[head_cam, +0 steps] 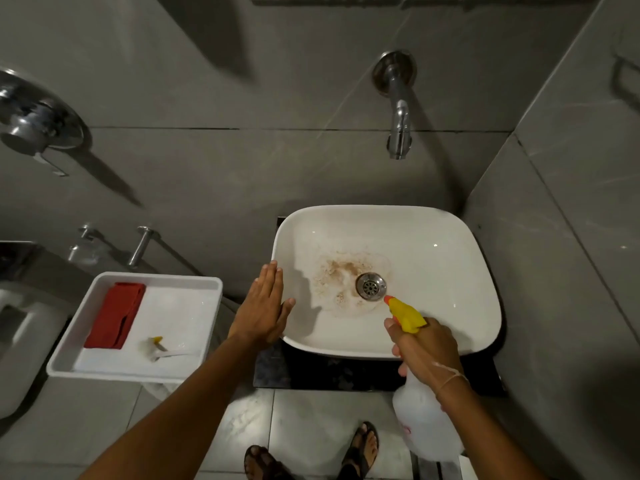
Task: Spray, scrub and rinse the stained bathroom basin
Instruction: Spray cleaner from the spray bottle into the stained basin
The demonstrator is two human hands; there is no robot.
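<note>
The right hand [427, 351] grips a spray bottle [420, 415], whose yellow nozzle [403, 311] points at the drain [370, 286] just ahead of it. The white basin [450, 271] lies between the hands, with brown stains [341, 271] left of the drain. The left hand [265, 306] is open and flat at the basin's left rim. Further left, a white tray [194, 306] holds a red cloth [116, 315] and a small brush [157, 349]. A wall spout [398, 109] hangs above the basin.
</note>
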